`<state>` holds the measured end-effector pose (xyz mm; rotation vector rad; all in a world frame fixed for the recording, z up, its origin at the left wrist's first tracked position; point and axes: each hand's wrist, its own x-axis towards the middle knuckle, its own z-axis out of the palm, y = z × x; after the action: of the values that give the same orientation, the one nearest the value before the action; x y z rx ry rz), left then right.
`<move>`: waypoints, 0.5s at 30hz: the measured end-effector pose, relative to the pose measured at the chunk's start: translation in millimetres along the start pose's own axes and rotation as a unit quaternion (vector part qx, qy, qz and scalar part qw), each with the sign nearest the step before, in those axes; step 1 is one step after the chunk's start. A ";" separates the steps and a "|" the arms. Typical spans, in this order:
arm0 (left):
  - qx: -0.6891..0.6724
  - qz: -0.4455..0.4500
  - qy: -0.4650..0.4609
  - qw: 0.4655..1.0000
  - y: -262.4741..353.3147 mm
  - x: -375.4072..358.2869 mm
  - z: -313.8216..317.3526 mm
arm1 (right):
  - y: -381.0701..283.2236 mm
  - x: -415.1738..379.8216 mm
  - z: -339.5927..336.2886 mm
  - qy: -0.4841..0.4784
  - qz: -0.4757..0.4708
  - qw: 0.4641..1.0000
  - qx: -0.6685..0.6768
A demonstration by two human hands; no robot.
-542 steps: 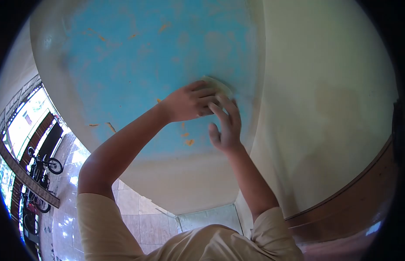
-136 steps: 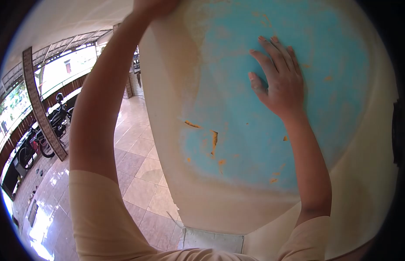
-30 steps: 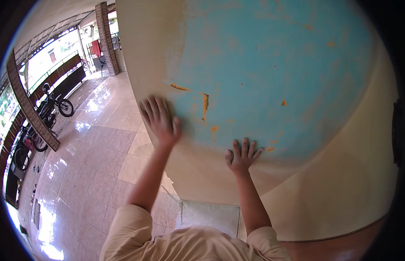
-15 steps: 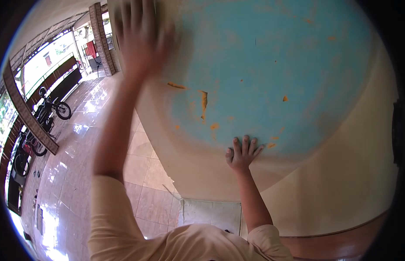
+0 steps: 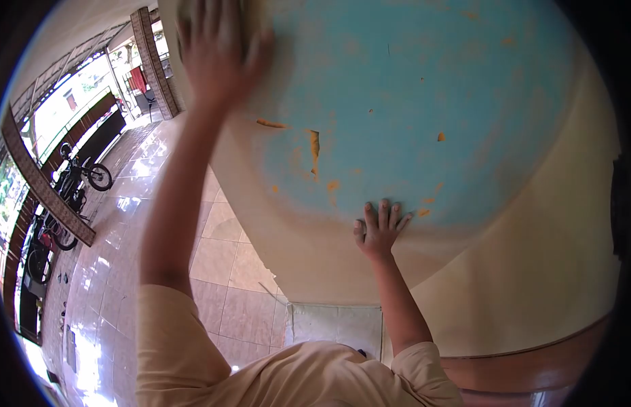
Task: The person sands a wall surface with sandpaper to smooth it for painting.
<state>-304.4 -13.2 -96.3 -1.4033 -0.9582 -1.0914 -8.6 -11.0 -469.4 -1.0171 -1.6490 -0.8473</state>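
Sandpaper is not plainly visible; something pale and blurred shows at the fingertips of the left hand (image 5: 217, 57), pressed high on the wall, and I cannot tell whether it is a pad held there or bare plaster. Starting at the far left, a bicycle (image 5: 85, 173) stands on the glossy, reddish tiled floor (image 5: 125, 224) of a veranda, beside a dark low wall and a brick pillar (image 5: 151, 61), with bright daylight beyond. Next comes the left arm, raised steeply, its short beige sleeve (image 5: 169, 339) at the bottom; the hand itself is smeared by motion, fingers spread wide and flat toward the surface. The wall (image 5: 410, 102) fills the middle and right: a broad patch of matte turquoise paint, worn to a chalky cream around its edges, with small orange-brown chips and flakes (image 5: 314, 146) where the coat has come away. Lower down, the right hand (image 5: 378, 230) lies flat against the wall at the border of turquoise and cream, fingers splayed, holding nothing. Below it a pale square tile (image 5: 336, 325) meets the wall's foot, and a brown wooden band (image 5: 532, 366) curves along the lower right.
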 end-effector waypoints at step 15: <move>-0.016 -0.061 -0.019 0.998 -0.6 -72.8 -5.6 | 64.2 311.0 -85.0 0.134 -0.035 0.986 -0.096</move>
<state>-324.4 -17.6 -166.4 -1.4111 -1.0697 -1.1782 30.1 10.1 -143.7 -0.9322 -1.4014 -1.1550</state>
